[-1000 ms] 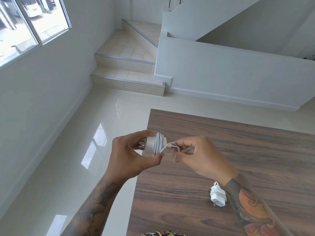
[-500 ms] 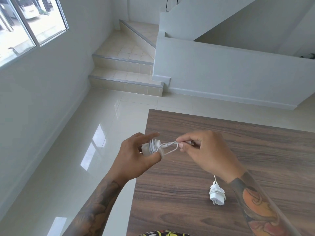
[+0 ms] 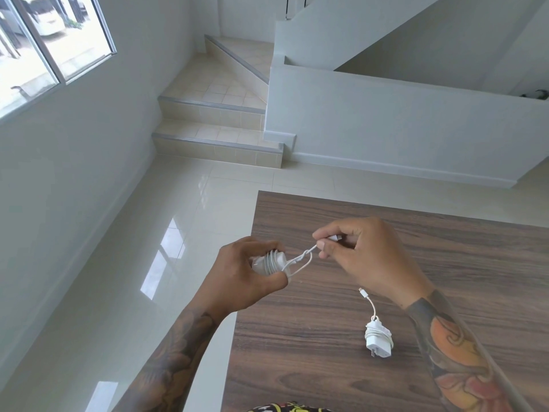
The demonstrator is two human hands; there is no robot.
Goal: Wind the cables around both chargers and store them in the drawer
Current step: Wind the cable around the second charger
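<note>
Left hand (image 3: 237,281) is gripping the half-wound charger (image 3: 269,261) at the surface (image 3: 445,263) edge; right hand (image 3: 365,257) is pinching the cable end (image 3: 309,251) by its plug, pulling a loose loop; second charger (image 3: 378,340) is lying wound just nearer, tail sticking out; cable looks thin and springy, likely to unwind; best holding the rigid body; drawer isn't showing.

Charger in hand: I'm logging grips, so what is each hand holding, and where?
The left hand grips the charger around its cable-wound body. The right hand pinches that cable's connector end between thumb and fingers.
</note>
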